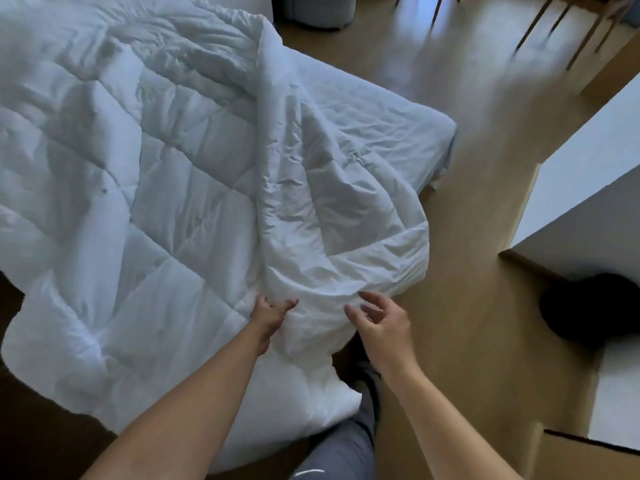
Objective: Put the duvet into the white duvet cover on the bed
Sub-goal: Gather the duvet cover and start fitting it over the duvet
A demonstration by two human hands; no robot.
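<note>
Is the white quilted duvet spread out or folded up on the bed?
Mostly spread: the white quilted duvet lies flat across the bed, stitched squares showing; crumpled white fabric is heaped along its right side.

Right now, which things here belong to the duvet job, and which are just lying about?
Job: quilted duvet, white duvet cover, bed, left hand, right hand.
Lying about: chair legs, dark round object on floor, white furniture.

1. The bed (408, 133) carries a quilted white duvet (121, 174), which is spread over most of it and hangs off the near edge.
2. A crumpled white duvet cover (329, 220) lies along the duvet's right side.
3. The wooden floor (478, 188) bears chair legs (554, 32) and a dark round object (588, 310).
</note>
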